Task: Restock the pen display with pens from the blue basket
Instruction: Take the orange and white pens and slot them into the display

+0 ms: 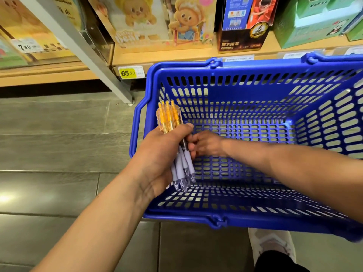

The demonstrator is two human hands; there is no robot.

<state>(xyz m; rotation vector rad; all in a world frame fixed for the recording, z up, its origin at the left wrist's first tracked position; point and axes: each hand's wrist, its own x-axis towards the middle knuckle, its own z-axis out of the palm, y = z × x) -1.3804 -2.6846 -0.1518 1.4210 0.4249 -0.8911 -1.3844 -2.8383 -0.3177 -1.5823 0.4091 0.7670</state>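
Note:
A blue basket (245, 222) of slotted plastic stands on the floor in front of a low shelf. My left hand (163, 156) grips a bunch of several pens (170, 118) over the basket's left end; they have orange clear tops and pale lilac grips, tips pointing down toward me. My right hand (208, 144) reaches across inside the basket and touches the bunch just behind my left fingers. Whether its fingers hold a pen is hidden. No loose pens show on the basket's floor. The pen display is not in view.
A wooden shelf (176, 55) behind the basket carries boxed goods with bear pictures, a dark pencil box (241, 36) and green boxes (306, 22). A grey metal upright (94, 61) slants down to the tiled floor. My shoe (271, 246) is just below the basket.

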